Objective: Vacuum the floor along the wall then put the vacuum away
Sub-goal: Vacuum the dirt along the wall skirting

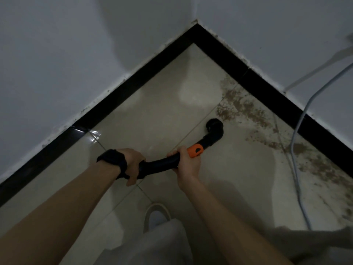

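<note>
Dirt (241, 109) lies just past the nozzle (214, 126), up-right along the hose (158, 166) axis; right hand (188, 163), nearer, and left hand (133, 165) each wrap the hose in a closed grip.

The floor (162, 111) is pale glossy tile, edged by black skirting (133, 87) whose two runs meet in a corner. Just below and right of that corner, a patch of brown dirt (240, 108) spreads along the right-hand run. The vacuum (160, 166) has its black nozzle down at the tiles (contact cannot be told), below the corner at the dirt's near edge. A white cable (295, 161) trails across the dirt, well right of the corner. A pale shoe (156, 217) stands far below the corner.
</note>
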Available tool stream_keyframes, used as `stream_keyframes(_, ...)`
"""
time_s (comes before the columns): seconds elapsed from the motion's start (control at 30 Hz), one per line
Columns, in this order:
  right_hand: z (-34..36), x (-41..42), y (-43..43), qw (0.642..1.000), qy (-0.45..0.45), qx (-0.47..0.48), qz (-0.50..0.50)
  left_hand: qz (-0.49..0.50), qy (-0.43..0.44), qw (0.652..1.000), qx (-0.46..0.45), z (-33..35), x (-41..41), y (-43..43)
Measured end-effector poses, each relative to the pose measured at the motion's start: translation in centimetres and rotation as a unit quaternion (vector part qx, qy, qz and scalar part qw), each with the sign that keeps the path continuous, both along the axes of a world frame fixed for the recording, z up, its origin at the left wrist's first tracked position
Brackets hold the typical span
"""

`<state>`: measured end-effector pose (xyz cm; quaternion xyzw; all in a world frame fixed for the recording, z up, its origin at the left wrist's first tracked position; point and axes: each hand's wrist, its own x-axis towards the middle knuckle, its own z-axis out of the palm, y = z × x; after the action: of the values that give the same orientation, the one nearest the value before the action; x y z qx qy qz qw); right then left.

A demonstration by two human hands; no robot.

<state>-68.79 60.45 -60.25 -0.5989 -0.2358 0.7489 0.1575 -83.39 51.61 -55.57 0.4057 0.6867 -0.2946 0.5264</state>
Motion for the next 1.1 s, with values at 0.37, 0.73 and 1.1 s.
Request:
stream_keyframes(0.37, 1.0, -2.6, 4.3, 0.998, -0.05, 0.032, -0.018, 0.084, -0.021, 0.995, 0.049, 1.4, -0.8, 2.8)
stream_keyframes(0.73, 1.5, 3.1, 6.9, 0.998, -0.05, 0.021, -0.013, 0.07, -0.119, 0.988, -0.065, 1.0, 4.1, 8.7)
stream_keyframes(1.1, -0.1, -3.0, 10.4, 0.997, -0.033, 0.047, 0.048, 0.175, -0.006, 0.981, 0.085, 0.5, 1.6, 8.5)
